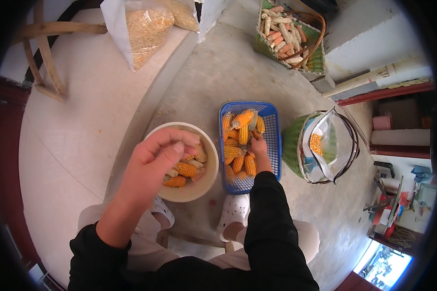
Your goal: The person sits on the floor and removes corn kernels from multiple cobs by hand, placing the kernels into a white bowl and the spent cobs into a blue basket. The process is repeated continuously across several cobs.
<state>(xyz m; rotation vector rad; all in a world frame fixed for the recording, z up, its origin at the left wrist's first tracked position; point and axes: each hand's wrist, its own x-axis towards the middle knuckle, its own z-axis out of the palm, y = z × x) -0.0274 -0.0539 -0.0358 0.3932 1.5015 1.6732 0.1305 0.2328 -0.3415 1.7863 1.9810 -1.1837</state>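
Observation:
My left hand [158, 160] is raised above a round cream tub [214, 160], its fingers loosely curled; no object shows in it, though the inside of the curl is partly hidden. In the tub lie several corn cobs [186, 168], some with yellow kernels and some pale. To the right stands a blue plastic basket [275, 120] with several yellow corn cobs [243, 134]. My right hand [259, 147] reaches into that basket with its fingertips down among the cobs. Whether it grips one cannot be told.
A green woven basket [293, 145] at the right holds a bag with loose kernels [316, 143]. Another green basket [318, 60] with bare cobs stands at the upper right. Clear bags of grain-like bits [149, 32] and a wooden chair [51, 72] are at the upper left. White clogs [234, 214] flank the tub.

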